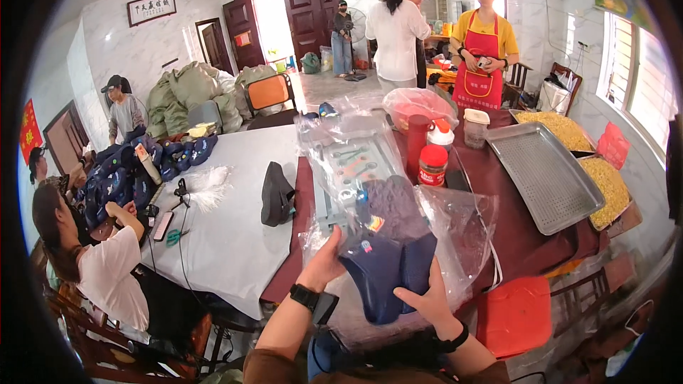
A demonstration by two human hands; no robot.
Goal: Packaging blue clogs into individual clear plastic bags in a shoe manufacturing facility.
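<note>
Holding navy slippers (373, 277) between both hands, above the table (530, 254). Left hand (324, 262) clamped at their left side, its fingers partly hidden; right hand (429, 304) clamped lower right, thumb across the navy surface. Slippers smooth, rounded; grey part (395, 208) fuzzy-looking. Clear plastic (466, 231) alongside, thin, crinkled.

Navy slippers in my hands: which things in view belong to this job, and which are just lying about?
Likely part of it:
navy slippers, between left hand and right hand
clear plastic beside them
similar navy footwear pile, far left

Apparently just lying about:
red-lidded jar
perforated metal tray
phone
</note>
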